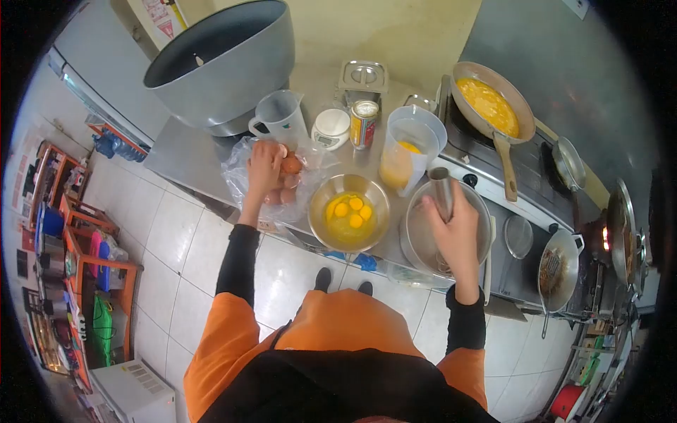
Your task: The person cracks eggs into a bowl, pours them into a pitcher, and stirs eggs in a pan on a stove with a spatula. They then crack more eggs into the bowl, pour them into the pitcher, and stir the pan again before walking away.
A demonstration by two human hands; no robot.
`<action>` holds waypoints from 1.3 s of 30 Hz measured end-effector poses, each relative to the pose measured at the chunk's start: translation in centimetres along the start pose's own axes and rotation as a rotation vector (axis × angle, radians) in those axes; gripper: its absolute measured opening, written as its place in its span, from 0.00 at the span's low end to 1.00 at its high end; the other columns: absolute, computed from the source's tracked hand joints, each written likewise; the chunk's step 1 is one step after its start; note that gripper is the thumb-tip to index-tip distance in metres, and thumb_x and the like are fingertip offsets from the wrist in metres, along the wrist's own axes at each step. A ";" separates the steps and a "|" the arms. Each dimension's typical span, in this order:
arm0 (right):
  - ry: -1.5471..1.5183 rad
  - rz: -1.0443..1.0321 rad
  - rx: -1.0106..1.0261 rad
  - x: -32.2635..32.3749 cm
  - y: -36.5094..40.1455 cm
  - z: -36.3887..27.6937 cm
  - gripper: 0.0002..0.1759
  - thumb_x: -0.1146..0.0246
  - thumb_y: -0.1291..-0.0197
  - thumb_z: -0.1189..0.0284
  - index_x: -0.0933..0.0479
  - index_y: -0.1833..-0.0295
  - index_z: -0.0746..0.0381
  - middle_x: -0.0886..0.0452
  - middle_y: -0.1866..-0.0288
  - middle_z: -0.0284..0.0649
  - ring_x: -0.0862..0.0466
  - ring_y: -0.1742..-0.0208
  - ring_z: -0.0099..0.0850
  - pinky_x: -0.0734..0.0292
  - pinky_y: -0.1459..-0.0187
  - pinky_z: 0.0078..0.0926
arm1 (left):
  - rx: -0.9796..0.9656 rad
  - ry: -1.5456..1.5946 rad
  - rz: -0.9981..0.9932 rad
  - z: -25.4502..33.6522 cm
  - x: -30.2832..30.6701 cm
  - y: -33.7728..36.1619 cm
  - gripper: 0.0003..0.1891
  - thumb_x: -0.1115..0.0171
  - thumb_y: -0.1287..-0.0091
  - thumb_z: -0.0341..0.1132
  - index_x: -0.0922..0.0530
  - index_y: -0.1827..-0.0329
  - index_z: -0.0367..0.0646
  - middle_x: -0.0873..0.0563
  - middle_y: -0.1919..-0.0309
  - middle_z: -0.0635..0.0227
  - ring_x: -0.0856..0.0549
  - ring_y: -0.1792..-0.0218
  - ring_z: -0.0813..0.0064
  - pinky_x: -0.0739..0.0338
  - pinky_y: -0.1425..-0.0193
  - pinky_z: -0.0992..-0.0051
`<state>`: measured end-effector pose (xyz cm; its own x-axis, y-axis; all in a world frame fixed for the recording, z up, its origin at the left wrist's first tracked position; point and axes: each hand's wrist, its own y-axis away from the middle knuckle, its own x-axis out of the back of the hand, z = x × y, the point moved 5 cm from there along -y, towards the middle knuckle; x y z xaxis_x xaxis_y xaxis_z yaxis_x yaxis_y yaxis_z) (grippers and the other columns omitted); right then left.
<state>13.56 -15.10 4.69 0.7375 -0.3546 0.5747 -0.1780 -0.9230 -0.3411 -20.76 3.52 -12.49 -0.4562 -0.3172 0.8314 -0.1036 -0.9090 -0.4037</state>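
My left hand (264, 169) reaches into a clear plastic bag (238, 163) of brown eggs (290, 165), its fingers curled round a pale piece of eggshell (283, 151). Between my hands stands a steel bowl (315, 224) with several yolks (349, 211) and egg white in it. My right hand (457, 229) grips the metal handle of a whisk (440, 189) upright over a large metal pot (417, 247); the whisk's lower end is mostly hidden by the hand. A plastic pitcher (407, 151) with yellow liquid is just behind the pot.
Behind are a large grey vessel (233, 92), an empty jug (283, 116), a white scale (331, 129), a can (364, 125) and a lidded steel container (362, 77). A pan of egg (486, 106), a strainer (518, 236) and a dark-stained pan (559, 271) are at right, near a flame (605, 237).
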 end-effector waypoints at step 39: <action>-0.277 0.271 -0.353 5.7 7.8 5.0 0.19 0.41 0.44 0.79 0.27 0.45 0.58 0.30 0.77 0.27 0.33 0.76 0.15 0.38 0.71 0.14 | 0.916 1.603 -0.976 15.7 5.1 10.2 0.22 0.53 0.33 0.26 0.42 0.39 0.23 0.28 0.43 0.47 0.22 0.47 0.57 0.22 0.43 0.69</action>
<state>19.63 -23.56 1.58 0.7707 -0.5792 0.2657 -0.5601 -0.8145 -0.1511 -10.24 -11.56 -6.38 -0.7758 0.2400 -0.5835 -0.5918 -0.5975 0.5411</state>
